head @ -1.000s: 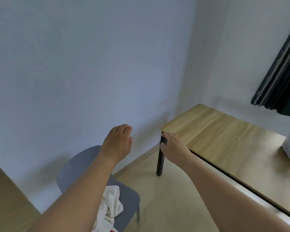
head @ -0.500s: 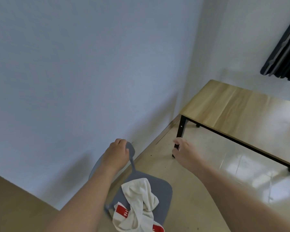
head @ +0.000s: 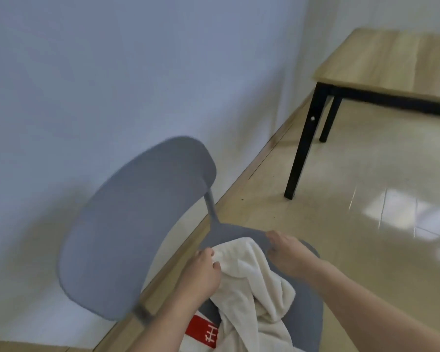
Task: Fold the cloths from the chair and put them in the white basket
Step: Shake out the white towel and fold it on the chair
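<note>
Both hands have dropped from above the chair [head: 137, 224] onto the white cloth [head: 252, 288] heaped on its seat. Left hand [head: 201, 273] pinches the cloth's far edge; right hand [head: 290, 252] curls beside it (grip unclear). Soft, light, floppy: take corners w/ both hands.

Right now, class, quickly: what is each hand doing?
Left hand: fingers curled on the edge of the white cloth, gripping it.
Right hand: fingertips on the cloth's far edge; whether it grips cannot be told.
</note>
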Available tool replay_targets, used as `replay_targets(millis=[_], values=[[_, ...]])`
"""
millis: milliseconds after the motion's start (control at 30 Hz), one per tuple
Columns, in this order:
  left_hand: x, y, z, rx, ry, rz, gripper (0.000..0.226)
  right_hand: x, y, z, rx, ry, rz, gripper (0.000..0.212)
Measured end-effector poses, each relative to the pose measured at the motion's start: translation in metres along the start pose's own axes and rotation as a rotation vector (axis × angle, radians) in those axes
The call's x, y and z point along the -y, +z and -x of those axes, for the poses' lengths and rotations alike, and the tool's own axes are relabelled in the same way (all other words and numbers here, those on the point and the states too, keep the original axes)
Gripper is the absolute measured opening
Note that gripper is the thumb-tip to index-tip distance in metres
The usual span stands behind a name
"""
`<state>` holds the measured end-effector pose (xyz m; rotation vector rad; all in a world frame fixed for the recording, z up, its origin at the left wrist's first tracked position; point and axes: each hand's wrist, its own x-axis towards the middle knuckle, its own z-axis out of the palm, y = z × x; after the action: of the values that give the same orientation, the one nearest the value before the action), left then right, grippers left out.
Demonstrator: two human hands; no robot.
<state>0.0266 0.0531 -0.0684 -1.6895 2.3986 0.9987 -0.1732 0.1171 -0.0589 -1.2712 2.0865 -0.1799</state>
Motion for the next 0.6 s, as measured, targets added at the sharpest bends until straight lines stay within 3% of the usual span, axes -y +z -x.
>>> replay_targets(millis=[133, 300, 400, 500, 600], values=[[0.028, 0.052, -0.058, -0.181, 0.026, -0.199, 0.042, -0.029, 0.059, -0.055, -0.004, 0.023, 0.017, 0.07], [0.044, 0.082, -0.092, -0.21, 0.053, -0.36, 0.043, -0.035, 0.09, -0.077, -0.155, -0.111, 0.024, 0.028], [0.048, 0.083, -0.092, -0.228, 0.053, -0.335, 0.038, -0.037, 0.098, -0.067, -0.224, -0.205, -0.078, 0.005], [0.047, 0.077, -0.072, -0.204, 0.104, -0.239, 0.031, -0.037, 0.096, -0.037, -0.265, -0.22, -0.28, 0.01], [0.036, 0.055, -0.034, -0.184, 0.162, -0.109, 0.028, -0.035, 0.077, 0.011, -0.241, -0.2, -0.293, 0.005]])
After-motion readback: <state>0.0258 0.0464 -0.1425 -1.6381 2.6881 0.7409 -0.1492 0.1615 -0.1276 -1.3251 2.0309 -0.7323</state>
